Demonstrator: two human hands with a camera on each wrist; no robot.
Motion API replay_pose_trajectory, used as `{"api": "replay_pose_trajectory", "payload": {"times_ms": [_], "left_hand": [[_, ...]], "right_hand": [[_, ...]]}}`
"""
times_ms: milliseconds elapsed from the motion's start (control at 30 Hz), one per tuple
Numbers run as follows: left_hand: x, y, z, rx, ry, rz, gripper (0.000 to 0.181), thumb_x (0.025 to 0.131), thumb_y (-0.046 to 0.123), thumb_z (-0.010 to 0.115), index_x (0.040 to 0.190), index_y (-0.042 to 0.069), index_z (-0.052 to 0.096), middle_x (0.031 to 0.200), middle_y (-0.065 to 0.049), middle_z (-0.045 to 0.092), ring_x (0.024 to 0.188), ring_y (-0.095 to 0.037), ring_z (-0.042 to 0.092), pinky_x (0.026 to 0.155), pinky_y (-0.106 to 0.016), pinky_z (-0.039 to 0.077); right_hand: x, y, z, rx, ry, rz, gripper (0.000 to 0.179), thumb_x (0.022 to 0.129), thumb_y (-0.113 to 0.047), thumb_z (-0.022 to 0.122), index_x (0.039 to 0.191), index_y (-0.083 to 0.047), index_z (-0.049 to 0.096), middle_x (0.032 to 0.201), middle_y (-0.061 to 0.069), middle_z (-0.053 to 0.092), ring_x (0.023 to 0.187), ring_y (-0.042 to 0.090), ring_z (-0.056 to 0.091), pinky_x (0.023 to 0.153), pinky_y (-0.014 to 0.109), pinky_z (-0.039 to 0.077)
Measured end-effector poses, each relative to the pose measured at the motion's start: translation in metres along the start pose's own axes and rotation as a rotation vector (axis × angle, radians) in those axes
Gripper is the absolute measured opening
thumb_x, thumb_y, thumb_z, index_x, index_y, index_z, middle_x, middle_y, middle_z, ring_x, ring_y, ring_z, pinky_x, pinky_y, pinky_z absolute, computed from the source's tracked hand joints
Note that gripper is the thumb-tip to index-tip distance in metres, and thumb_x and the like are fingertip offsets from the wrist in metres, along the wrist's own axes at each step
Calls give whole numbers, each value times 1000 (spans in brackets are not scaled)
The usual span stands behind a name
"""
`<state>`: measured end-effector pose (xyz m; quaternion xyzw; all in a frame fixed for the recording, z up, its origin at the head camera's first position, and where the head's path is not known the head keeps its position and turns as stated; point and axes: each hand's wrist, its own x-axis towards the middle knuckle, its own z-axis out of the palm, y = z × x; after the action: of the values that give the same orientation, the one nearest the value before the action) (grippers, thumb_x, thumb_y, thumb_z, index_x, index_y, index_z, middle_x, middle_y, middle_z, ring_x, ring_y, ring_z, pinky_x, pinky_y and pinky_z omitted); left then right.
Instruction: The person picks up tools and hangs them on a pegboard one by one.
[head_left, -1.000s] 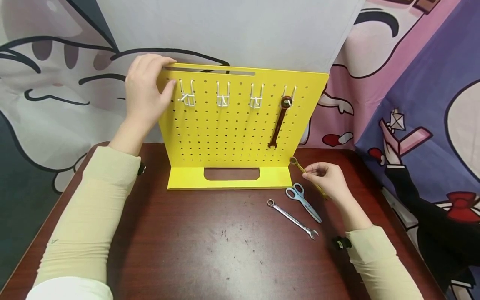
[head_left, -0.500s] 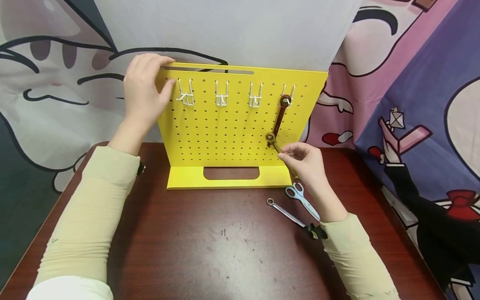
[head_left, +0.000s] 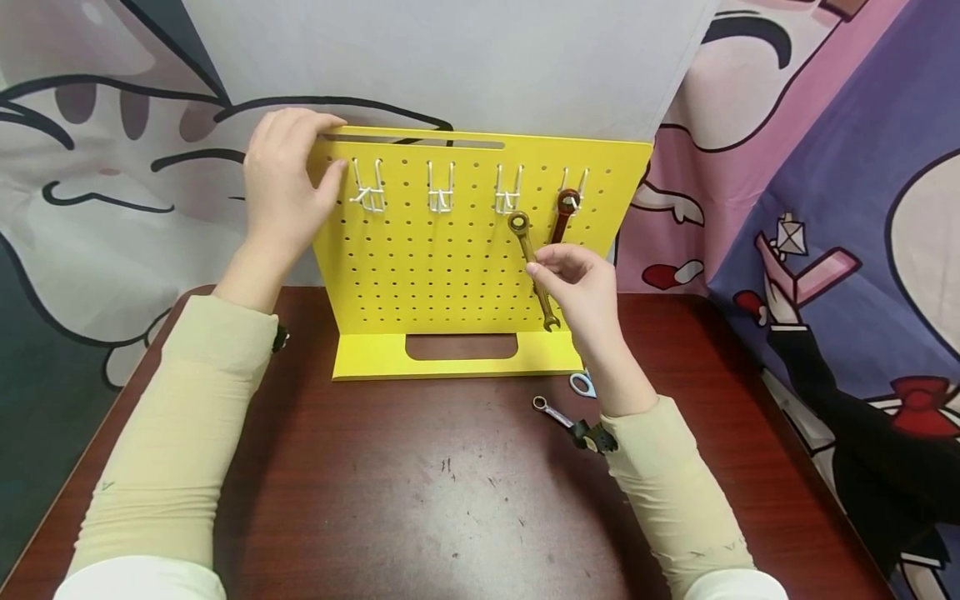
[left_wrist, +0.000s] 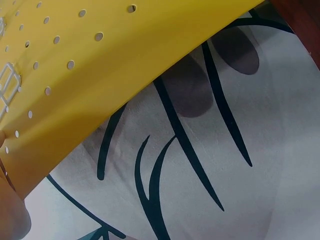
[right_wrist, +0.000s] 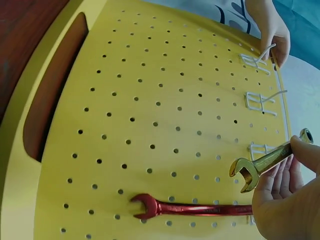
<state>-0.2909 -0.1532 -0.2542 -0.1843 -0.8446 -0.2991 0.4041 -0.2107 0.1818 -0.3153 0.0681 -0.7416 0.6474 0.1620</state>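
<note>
A right hand (head_left: 585, 287) is pinching a gold wrench (right_wrist: 270, 159) in front of a yellow pegboard (head_left: 442, 287), whose top corner the left hand (head_left: 288, 171) is gripping. One red wrench (right_wrist: 190, 209) is already hanging; three white wire hooks (head_left: 441, 200) are standing bare. A silver wrench (head_left: 557, 413) and apparently blue scissors (head_left: 589, 388), mostly hidden, are lying on the glossy wood-grain table (head_left: 375, 483). The smooth panel is showing rows of round holes; the gold wrench is gleaming, ring-ended and open-jawed.

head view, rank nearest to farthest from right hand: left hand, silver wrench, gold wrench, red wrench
1. Gold wrench, in the right hand
2. Red wrench, on the rightmost hook
3. Silver wrench, on the table
4. Left hand, at the pegboard's top left
</note>
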Motion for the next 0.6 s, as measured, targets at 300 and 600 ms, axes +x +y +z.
{"api": "replay_pose_trajectory", "payload": {"times_ms": [300,600], "left_hand": [[0,-1,1,-2,7,3,31,99,7,70,129,4,71,128,-17,72,130,-36,59,121,-42,41],[-1,-1,2,-3,12,-1,31,98,6,69,129,4,71,129,-16,72,130,-36,59,121,-42,41]], "right_hand": [[16,5,16,87,44,78,14,92,0,78,94,-13,77,82,-16,73,77,2,66,74,18,53],[27,14,28,117,73,155,13,92,-3,80,93,-16,76,82,-15,72,78,2,65,72,19,51]]}}
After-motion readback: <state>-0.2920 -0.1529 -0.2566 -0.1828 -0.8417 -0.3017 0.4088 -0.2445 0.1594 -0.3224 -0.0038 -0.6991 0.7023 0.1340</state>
